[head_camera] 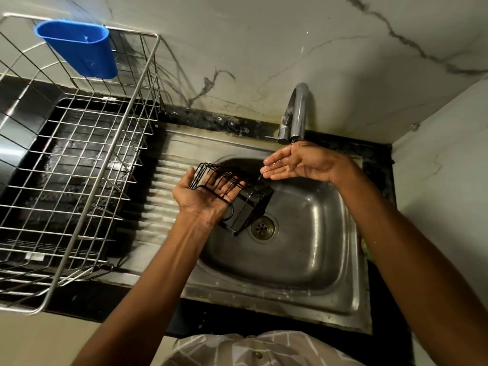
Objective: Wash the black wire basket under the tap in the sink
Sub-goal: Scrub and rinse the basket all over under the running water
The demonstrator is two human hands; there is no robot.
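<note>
The black wire basket [247, 204] hangs tilted over the left side of the steel sink [311, 262], its solid black base toward the drain [262, 227]. My left hand [204, 199] grips it from the left, fingers reaching in behind the wire bars. My right hand [295, 161] is cupped palm up, fingers straight and wet, directly beneath the chrome tap [297, 114]. A thin trickle of water runs off its fingertips toward the basket. The right hand holds nothing and is apart from the basket.
A large steel wire dish rack [79, 165] stands on the black counter at the left, with a blue plastic cup holder [81, 47] hung on its back rim. The sink's ribbed drainboard [161, 196] lies between rack and basin. Marble walls close the back and right.
</note>
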